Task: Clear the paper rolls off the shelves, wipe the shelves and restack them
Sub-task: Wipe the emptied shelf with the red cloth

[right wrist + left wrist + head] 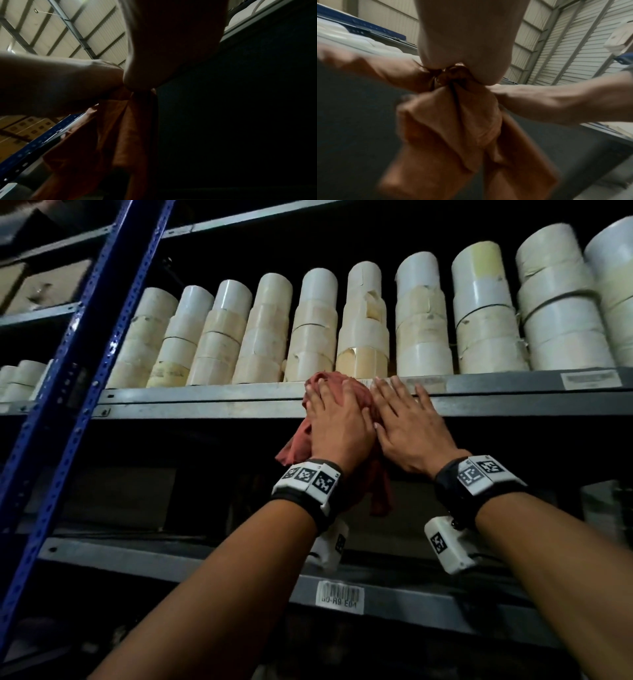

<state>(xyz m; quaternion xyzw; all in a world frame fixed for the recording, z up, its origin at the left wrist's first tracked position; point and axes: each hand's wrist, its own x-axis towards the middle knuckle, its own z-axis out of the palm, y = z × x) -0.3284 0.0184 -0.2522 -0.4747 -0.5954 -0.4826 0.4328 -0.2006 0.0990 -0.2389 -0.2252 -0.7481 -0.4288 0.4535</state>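
Left hand (337,422), centre frame: fingers spread flat, pressing red cloth (329,386) against front lip of grey steel shelf (205,400); cloth tail hangs below wrist. Right hand (407,422) alongside, flat on same lip, holding nothing. Cloth soft, limp, bunches readily; best held wadded under palm. Paper rolls (363,323), upper frame: stacked columns fill shelf, probably light, topple-prone; grasp round sides. Rolls block shelf surface. Blue upright (102,313), left.

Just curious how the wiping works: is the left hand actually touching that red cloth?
Touching. In the head view the left hand lies flat on the red cloth, pressing it against the shelf edge.
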